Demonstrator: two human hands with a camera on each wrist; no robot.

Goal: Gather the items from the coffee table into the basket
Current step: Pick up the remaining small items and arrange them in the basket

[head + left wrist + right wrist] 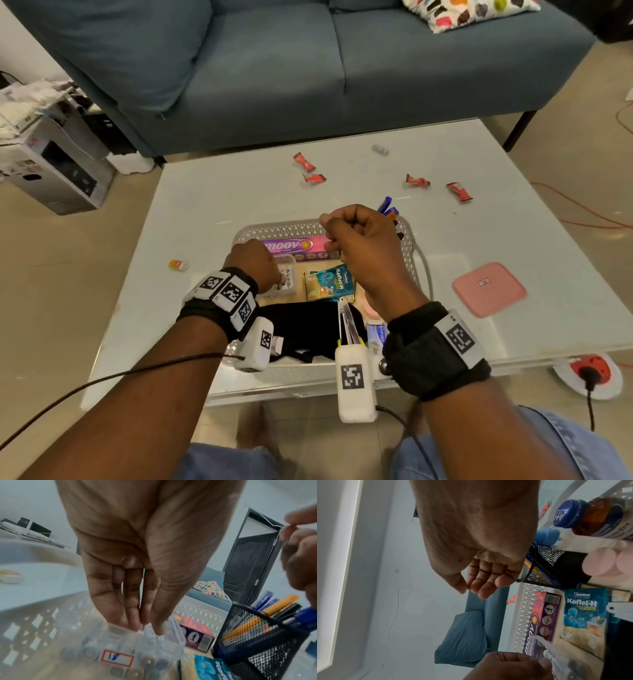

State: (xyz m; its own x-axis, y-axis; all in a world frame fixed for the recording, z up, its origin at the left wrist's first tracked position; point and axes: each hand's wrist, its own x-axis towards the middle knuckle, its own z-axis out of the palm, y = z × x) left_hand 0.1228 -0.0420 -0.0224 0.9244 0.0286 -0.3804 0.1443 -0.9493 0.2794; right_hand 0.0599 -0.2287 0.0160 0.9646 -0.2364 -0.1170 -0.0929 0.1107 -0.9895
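A white lattice basket [274,229] sits on the glass coffee table [222,192] near me. My left hand [279,279] reaches into it, and its fingertips [133,626] and thumb pinch the rim of a clear plastic box [120,655] labelled 18. Above the basket's far side, my right hand [329,233] hovers with its fingers [484,588] curled and nothing in them. Inside lie a Moov box [291,245], a Koflet-H sachet [330,282], a black mesh pen holder [257,642], a brown bottle [599,516] and black cloth [301,329].
Several red candy wrappers [313,178] and a small white packet [380,149] lie on the far half of the table. An orange-white piece [178,265] is at the left, a pink square lid [489,289] at the right. A blue sofa [274,68] stands behind.
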